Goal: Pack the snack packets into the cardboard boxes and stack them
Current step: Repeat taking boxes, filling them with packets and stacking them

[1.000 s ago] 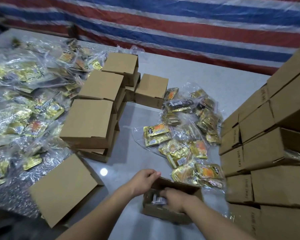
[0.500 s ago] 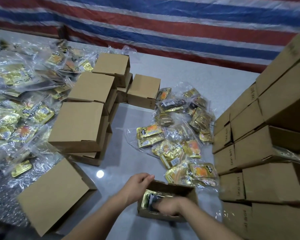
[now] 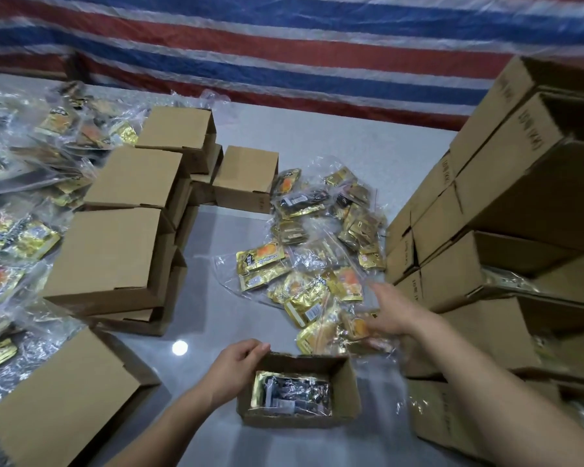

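Observation:
A small open cardboard box (image 3: 348, 385) sits on the table in front of me, with a gold and black snack packet (image 3: 292, 392) lying inside it. My left hand (image 3: 236, 365) grips the box's left wall. My right hand (image 3: 390, 313) is stretched out over the pile of gold snack packets in clear bags (image 3: 314, 257), its fingers blurred and touching a packet with an orange print (image 3: 358, 326). Whether the fingers close on that packet I cannot tell.
A tall stack of cardboard boxes (image 3: 506, 251) stands at the right. Empty upturned boxes (image 3: 115, 251) line the left, one lying tilted at the near left (image 3: 58, 402). More bagged packets (image 3: 17, 230) cover the far left. A striped tarp (image 3: 284, 52) hangs behind.
My right hand has left the inside of the box and moved up and right to the packet pile. The packet now lies in the box. My left hand stays on the box.

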Tool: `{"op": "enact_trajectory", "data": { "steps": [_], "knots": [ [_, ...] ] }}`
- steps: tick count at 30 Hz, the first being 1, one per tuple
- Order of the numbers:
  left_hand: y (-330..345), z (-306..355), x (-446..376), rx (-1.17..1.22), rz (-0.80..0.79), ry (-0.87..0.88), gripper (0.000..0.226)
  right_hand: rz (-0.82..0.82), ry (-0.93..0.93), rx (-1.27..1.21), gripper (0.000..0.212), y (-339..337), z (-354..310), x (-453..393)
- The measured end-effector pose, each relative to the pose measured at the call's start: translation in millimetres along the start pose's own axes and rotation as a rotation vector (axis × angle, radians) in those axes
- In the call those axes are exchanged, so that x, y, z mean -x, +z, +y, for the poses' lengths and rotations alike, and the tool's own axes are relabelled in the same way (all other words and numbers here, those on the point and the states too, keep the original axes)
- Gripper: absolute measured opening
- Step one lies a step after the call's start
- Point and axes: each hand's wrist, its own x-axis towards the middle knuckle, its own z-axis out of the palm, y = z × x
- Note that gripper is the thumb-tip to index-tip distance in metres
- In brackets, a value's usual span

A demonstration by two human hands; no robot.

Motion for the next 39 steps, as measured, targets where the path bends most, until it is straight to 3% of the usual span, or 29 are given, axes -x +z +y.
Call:
{"op": "enact_trajectory", "data": {
  "steps": [1,3,10,12,17,20,25,30,34,39],
  "knots": [
    [0,1,1,-0.003,-0.002,-0.002,0.03,-0.043,0.024,0.082,0.11,8,9,-8],
    [0,3,2,-0.011,-0.005,0.007,0.029,-0.103,0.024,0.263,0.129,27,22,-24],
    [1,9,4,-0.008,-0.01,-0.007,0.03,-0.194,-0.013,0.482,0.135,76,42,-52],
    [1,8,4,-0.004,-0.008,-0.023,0.029,-0.149,-0.025,0.496,0.13,87,43,-55],
    [1,5,2,-0.002,-0.002,-0.029,0.028,-0.076,-0.064,0.555,0.087,109,42,-55],
    [1,4,1,-0.001,0.002,-0.037,0.029,-0.08,-0.061,0.489,0.075,109,41,-52],
    [0,5,2,0.005,-0.016,-0.039,0.03,0.003,0.053,0.042,0.084,91,29,-31],
    [-4,9,5,-0.018,-0.027,-0.011,0.029,0.297,0.09,-0.763,0.041,60,4,1],
    [-5,14,5,-0.077,-0.023,0.006,0.029,0.19,-0.019,-1.482,0.023,24,-15,31],
    [-7,15,3,-0.102,-0.045,0.017,0.033,0.043,-0.15,-1.581,0.041,5,-36,55]
  ]
}}
